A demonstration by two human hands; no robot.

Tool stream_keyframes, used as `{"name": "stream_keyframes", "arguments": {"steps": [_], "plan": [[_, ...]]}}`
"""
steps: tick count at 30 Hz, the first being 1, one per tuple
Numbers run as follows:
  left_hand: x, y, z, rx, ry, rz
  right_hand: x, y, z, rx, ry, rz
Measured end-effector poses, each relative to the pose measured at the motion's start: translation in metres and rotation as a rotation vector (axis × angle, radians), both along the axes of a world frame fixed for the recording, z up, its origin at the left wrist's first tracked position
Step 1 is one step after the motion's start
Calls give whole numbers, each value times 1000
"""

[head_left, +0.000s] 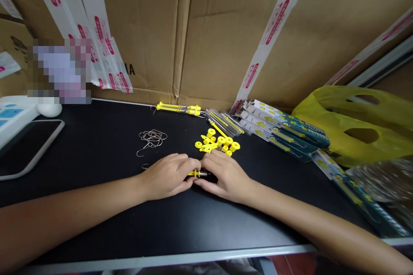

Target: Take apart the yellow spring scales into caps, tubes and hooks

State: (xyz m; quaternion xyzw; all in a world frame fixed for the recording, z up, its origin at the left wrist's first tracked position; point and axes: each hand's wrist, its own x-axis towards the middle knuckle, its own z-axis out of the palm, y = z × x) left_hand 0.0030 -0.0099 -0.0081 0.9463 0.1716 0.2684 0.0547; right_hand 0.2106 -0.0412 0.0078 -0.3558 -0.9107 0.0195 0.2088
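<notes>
Between my two hands, low over the black tabletop, is a small yellow and metal piece (pixel 197 173). My left hand (pixel 169 174) wraps round its yellow end, thumb and fingers pressed together. My right hand (pixel 227 176) curls about the metal end, its fingertips meeting those of my left hand; part of the piece is hidden. Just behind my right hand lie several loose yellow plastic parts (pixel 220 142). A tangle of wire hooks (pixel 152 138) rests behind my left hand. Yellow spring pieces with metal rods (pixel 178 108) lie near the cardboard.
Clear tubes with springs (pixel 226 121) and a stack of printed boxes (pixel 280 126) are at the back right, beside a yellow plastic bag (pixel 355 124). A phone-like device (pixel 30 146) lies at the left. Taped cardboard (pixel 145 30) stands behind the black table (pixel 155 232).
</notes>
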Motion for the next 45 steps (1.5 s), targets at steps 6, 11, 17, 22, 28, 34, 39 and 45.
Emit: {"name": "stream_keyframes", "arguments": {"steps": [6, 11, 17, 22, 28, 34, 39, 45], "plan": [[-1, 1, 4, 90, -51, 35, 1, 1, -5, -211, 260, -30], [-4, -3, 7, 236, -165, 133, 10, 2, -2, -143, 455, -123], [-4, -3, 3, -9, -74, 126, 16, 1, -8, 241, 455, -34], [-6, -2, 7, -149, -67, 99, 14, -1, -11, 427, 138, 92], [-7, -1, 7, -175, -134, 39, 11, 2, -6, 355, 41, 241], [-5, 1, 5, -163, -111, 11, 15, 2, -12, 111, 325, 51], [-5, 1, 4, -212, -82, -40, 9, -1, -11, -133, 326, -8], [-4, 0, 4, -282, -23, -55, -2, -1, -8, -314, 399, 39]]}}
